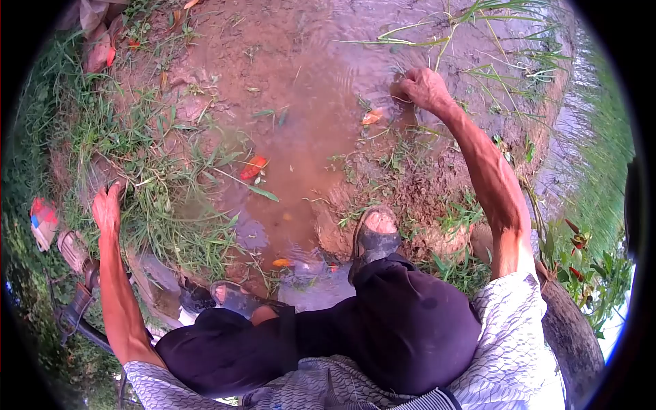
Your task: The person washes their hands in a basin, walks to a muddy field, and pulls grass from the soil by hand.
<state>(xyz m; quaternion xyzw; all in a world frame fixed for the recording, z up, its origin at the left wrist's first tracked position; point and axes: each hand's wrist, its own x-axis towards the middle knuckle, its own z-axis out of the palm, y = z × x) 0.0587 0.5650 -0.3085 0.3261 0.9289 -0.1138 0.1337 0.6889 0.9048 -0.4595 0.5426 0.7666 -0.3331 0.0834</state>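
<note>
"Grass [160,188] is low down on the left side, by the brown water [294,147]. What are the hands doing?"

"They are far apart. The left hand [107,207] is at the edge of the grass, with its fingers bent. I can't tell if it has any blades in it. The right hand [428,90] is curled and pointing down at the wet mud on the other side. Its fingertips are hard to see, so I can't tell what it holds."

"What could go wrong?"

"The person could slip, I think. One sandal [374,244] is right on the mud bank [437,181], and mud is slippery. Both arms reach out wide, so a slide could tip the person over. Grass can cut skin too, if it's pulled fast. And the water is so cloudy that a sharp stone could hide in it."

"Is there a bucket or a box?"

"I can't pick one out. The muddy dip is a bit like a bowl, and it holds the brown water. A red leaf [254,168] lies at its edge, and an orange leaf [281,262] is nearer the feet."
</note>
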